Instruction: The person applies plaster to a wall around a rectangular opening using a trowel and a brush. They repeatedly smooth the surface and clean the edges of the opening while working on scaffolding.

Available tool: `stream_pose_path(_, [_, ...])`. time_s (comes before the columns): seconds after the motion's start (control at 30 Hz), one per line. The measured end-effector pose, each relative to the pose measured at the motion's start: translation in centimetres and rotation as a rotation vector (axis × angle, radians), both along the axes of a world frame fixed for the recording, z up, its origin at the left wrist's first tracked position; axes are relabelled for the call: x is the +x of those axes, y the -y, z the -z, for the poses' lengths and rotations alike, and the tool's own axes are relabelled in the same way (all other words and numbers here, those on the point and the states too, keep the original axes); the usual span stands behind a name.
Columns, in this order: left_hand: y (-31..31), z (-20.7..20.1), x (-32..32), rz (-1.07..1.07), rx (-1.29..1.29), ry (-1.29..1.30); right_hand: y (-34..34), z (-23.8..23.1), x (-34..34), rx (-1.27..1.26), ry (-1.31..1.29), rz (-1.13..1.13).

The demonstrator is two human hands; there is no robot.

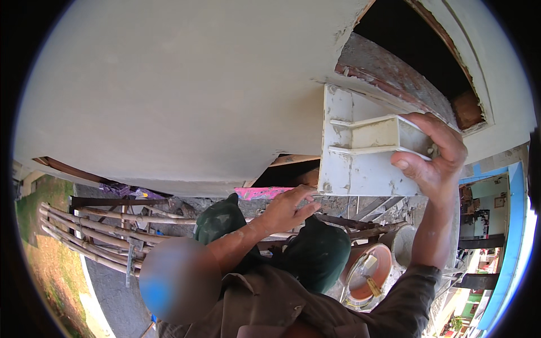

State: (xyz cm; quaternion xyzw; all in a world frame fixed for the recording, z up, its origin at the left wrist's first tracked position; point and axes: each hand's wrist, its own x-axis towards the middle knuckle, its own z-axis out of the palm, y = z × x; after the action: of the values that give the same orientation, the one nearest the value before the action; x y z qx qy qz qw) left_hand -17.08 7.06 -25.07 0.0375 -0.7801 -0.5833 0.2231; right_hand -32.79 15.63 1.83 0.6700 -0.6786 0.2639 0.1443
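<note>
My right hand (431, 155) grips the handle of a white plastic plastering float (366, 172), fingers and thumb wrapped round it. Grey smears mark the float's back, and its flat face is turned to the smooth off-white plastered wall (180, 90). Below the float's lower left corner is my left hand (288, 211), its fingers loosely stretched out and holding nothing I can see. Its fingertips come close to that corner; whether they touch it I cannot tell. Behind this hand lies a pink strip (262, 192) along the wall's lower edge.
A rough-edged opening (414, 62) with brickwork cuts into the wall at upper right; a smaller gap (293, 169) lies beside the float. Bamboo poles (107, 222) run along the left below me. An orange-brown bucket (369, 270) stands at lower right, past my knees.
</note>
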Motion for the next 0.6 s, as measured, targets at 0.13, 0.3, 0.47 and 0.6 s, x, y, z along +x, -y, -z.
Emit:
stream_pose_path(0.13, [0.1,0.1,0.2,0.032,0.049,0.094,0.3,0.3,-0.2,-0.023,0.0,-0.04])
stream_pose_path(0.3, [0.8,0.2,-0.5,0.027,0.031,0.059,0.3,0.0,-0.5,-0.013,0.002,0.018])
stream_pose_path(0.47, [0.9,0.4,-0.7,0.05,0.058,0.122,-0.4,-0.1,-1.0,-0.033,0.029,0.074])
stream_pose_path(0.6, [0.8,0.6,-0.9,0.027,0.027,0.091,-1.6,0.0,-2.4,-0.035,0.01,0.085])
